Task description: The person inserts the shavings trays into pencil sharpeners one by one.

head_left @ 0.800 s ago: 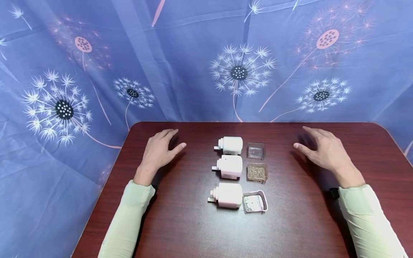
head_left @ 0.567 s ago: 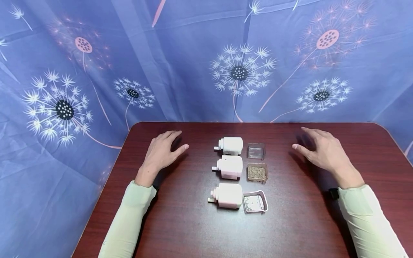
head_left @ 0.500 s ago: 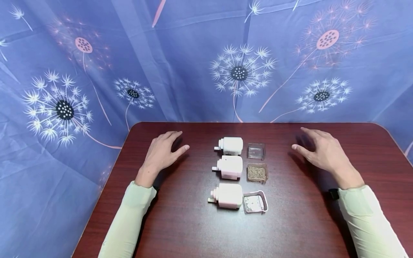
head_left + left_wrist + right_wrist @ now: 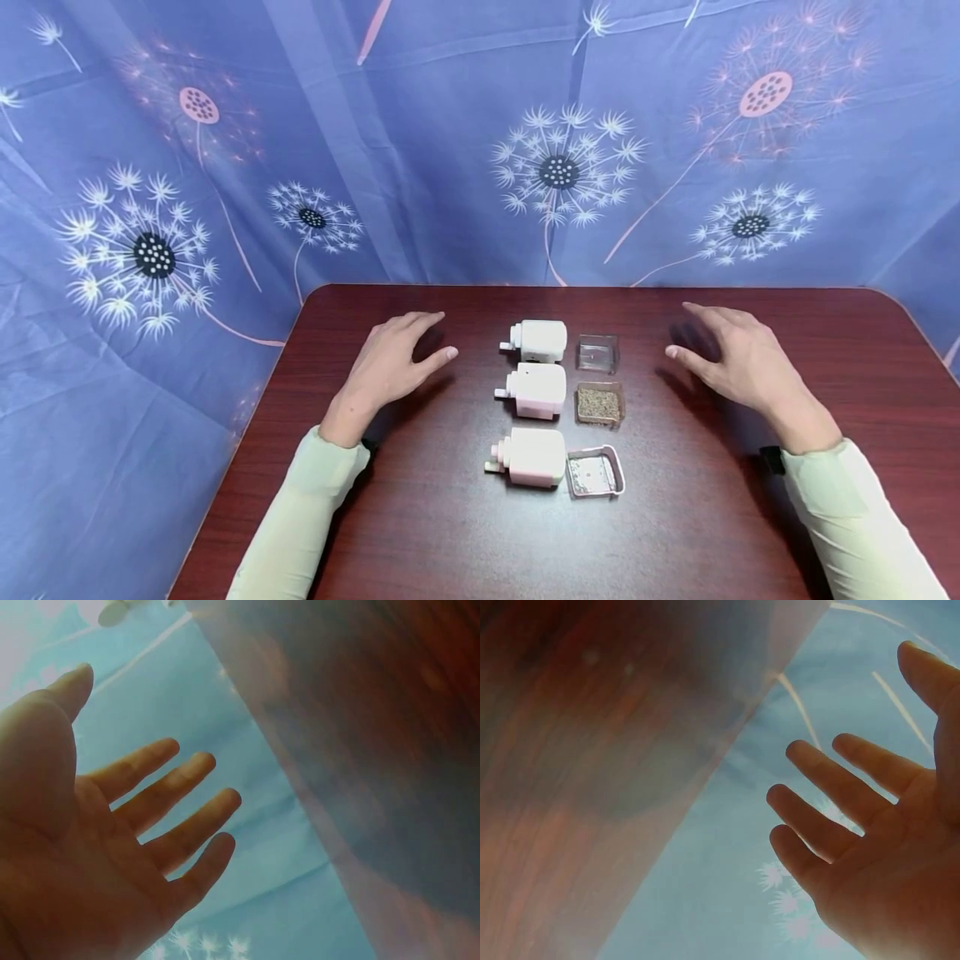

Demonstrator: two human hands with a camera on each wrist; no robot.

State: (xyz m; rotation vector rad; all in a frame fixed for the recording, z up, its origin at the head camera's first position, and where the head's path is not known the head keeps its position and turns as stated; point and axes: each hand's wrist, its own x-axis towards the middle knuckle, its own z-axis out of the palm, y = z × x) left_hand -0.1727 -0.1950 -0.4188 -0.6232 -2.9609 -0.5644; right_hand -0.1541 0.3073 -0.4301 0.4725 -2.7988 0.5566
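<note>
In the head view, my left hand (image 4: 393, 358) is at the left of the table, thumb and fingers spread and holding nothing. My right hand (image 4: 746, 358) mirrors it on the right side, also holding nothing. Both palms show in the wrist views, fingers extended and apart. Between the hands is a column of three white bottle-like things with stepped necks pointing left: a far one (image 4: 543, 341), a middle one (image 4: 538, 390) and a near one (image 4: 536, 457). Beside them stand a small clear tray (image 4: 597, 354), a tray of brownish grains (image 4: 600, 404) and a pale-rimmed tray (image 4: 595, 472).
The dark red-brown table (image 4: 675, 533) has rounded far corners. A blue cloth with dandelion prints (image 4: 450, 167) hangs behind it and along its left side. Pale green sleeves (image 4: 296, 508) cover both forearms.
My left hand has drifted right, toward the white bottle-like things. My right hand has shifted slightly left and nearer. The bottle-like things and trays stay where they were on the table.
</note>
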